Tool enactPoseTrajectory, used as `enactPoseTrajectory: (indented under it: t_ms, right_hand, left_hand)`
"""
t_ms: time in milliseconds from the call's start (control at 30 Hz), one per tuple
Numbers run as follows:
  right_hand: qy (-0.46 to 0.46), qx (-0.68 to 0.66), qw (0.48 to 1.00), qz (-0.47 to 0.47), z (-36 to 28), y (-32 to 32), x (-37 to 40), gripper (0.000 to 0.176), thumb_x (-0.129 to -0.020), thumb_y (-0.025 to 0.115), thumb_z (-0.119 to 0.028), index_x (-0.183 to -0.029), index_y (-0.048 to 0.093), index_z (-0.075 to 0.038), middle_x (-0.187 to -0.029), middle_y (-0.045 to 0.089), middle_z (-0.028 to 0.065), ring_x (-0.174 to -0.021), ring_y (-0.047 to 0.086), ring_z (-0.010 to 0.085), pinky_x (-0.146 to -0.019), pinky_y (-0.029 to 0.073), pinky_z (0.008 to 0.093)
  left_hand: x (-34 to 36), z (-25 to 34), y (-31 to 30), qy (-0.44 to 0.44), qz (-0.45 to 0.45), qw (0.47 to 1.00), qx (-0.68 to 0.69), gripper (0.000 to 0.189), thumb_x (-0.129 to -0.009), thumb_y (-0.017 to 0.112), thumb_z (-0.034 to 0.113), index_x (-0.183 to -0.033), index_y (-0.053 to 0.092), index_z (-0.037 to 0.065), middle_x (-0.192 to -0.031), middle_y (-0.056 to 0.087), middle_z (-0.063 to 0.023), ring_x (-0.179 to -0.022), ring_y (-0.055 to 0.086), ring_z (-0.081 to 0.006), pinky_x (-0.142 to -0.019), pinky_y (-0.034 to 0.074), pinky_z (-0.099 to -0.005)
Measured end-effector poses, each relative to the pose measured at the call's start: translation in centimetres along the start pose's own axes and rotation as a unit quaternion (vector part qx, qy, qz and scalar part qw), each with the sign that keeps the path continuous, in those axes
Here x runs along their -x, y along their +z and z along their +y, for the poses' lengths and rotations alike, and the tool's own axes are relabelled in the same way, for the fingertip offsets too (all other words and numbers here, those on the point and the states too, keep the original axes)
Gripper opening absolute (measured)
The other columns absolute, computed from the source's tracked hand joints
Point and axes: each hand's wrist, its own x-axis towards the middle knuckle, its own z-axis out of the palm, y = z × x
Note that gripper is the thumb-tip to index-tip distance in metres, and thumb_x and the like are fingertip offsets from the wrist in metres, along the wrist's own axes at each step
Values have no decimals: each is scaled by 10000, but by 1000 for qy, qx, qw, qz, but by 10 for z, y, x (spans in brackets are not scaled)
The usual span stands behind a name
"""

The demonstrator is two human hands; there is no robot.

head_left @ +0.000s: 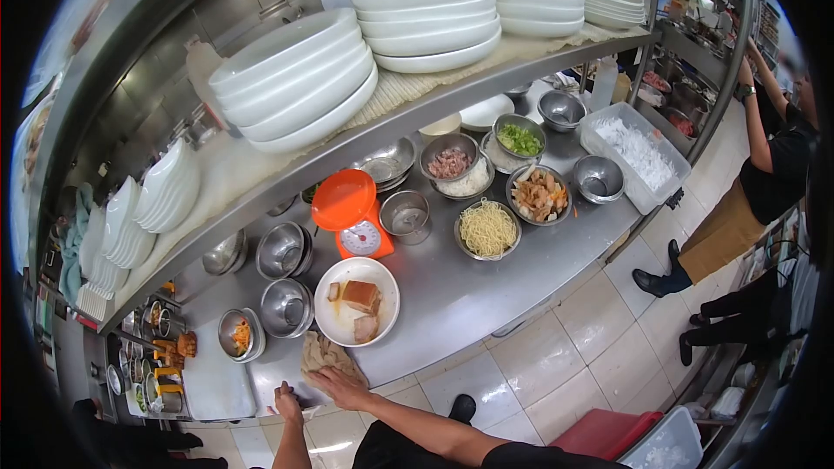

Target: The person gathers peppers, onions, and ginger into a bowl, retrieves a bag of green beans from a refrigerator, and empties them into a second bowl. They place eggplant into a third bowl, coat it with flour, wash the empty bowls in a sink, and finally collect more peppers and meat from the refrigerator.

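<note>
A crumpled brown cloth lies at the counter's front edge. My right hand rests on it with fingers stretched out. Left of the cloth, my left hand is at the edge with its fingers closed; what they hold, if anything, is too small to make out. Just behind the cloth stands a white bowl with pieces of browned meat. A white cutting board lies to the left.
Metal bowls, an orange scale, noodles and a tub of white strips stand on the counter. Stacked plates fill the shelf above. A person in black stands at the right.
</note>
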Motion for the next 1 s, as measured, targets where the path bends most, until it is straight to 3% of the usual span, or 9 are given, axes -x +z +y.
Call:
enactPoseTrajectory:
  t_ms: [433,700,1000]
  right_hand:
    - [20,0,999,-26,-3,-4,-1,815,-636,548,91,-1377,271,-103,-1150,396,98,-1120,397,277,-962,337,346]
    - [2,13,1000,-16,2,2,-1,825,-615,561,88,-1370,271,-74,-1143,398,105,-1122,395,277,-970,329,342]
    - [10,-1,1000,-17,-4,-6,1,821,-617,555,103,-1367,280,-86,-1133,399,103,-1109,408,276,-946,350,346]
  left_hand:
    - [-3,-5,1,19,6,1000,17,356,-863,466,372,-818,530,24,-561,433,-39,-433,387,-137,-374,312,-281]
    - [13,12,1,33,5,999,21,337,-867,472,348,-837,541,19,-623,502,-54,-487,425,-143,-453,350,-285]
    - [7,8,0,12,4,1000,15,335,-862,473,353,-826,536,26,-568,459,-45,-451,400,-140,-412,326,-280]
